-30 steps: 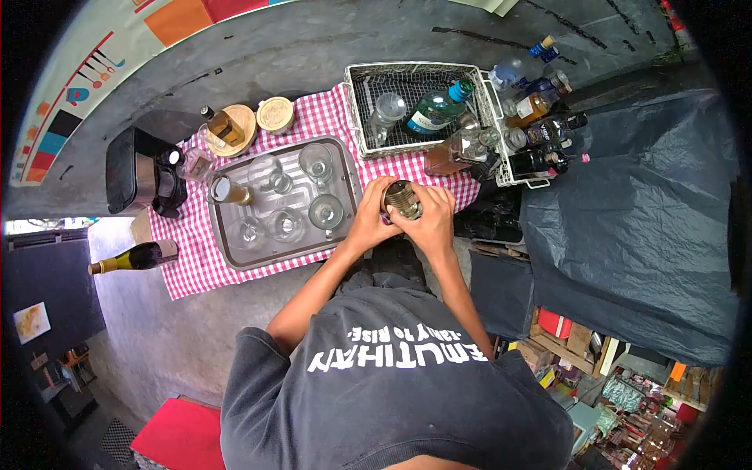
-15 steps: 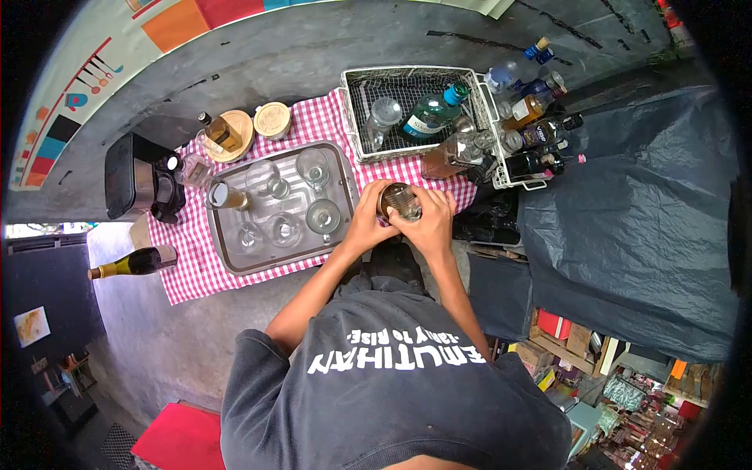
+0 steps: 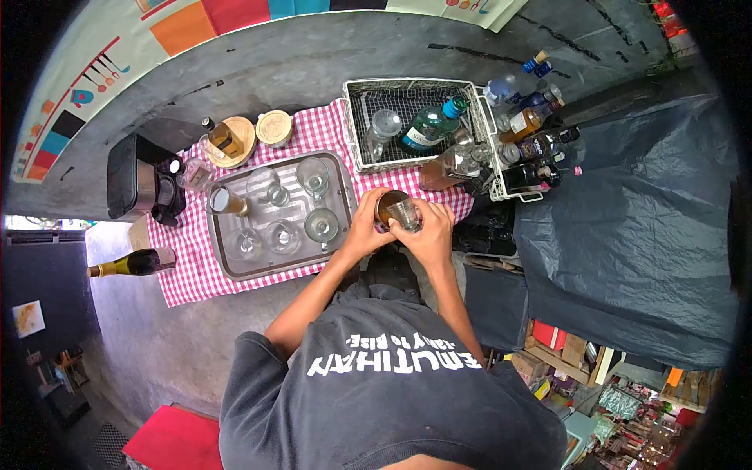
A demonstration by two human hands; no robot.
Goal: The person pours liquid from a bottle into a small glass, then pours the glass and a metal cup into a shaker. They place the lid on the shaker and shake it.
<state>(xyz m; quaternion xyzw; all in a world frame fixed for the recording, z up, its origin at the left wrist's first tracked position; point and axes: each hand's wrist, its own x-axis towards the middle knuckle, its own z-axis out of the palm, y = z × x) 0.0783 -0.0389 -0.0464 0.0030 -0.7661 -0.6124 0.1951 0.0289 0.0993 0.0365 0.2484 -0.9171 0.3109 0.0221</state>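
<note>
My left hand (image 3: 363,228) is wrapped round the left side of a dark round cup (image 3: 387,205) near the table's front edge. On the right, my right hand (image 3: 431,233) grips a small clear glass (image 3: 404,214), tilted at the cup's mouth. The two vessels touch or overlap, and their exact contact is hidden by my fingers. Left of my hands, a grey tray (image 3: 348,205) holds several clear glasses and cups, among them a glass mug (image 3: 321,225). Behind my hands lies a bottle of brown liquid (image 3: 449,168).
A white wire basket (image 3: 352,125) with a green bottle (image 3: 431,128) stands at the back. More bottles crowd its right side. A black appliance (image 3: 131,178), round wooden board (image 3: 244,135), lidded jar (image 3: 274,128) and dark wine bottle (image 3: 139,262) are at the left.
The view has shifted slightly. The cup and small glass between my hands have tilted a little, showing more of the cup's inside. Both hands keep their grip.
</note>
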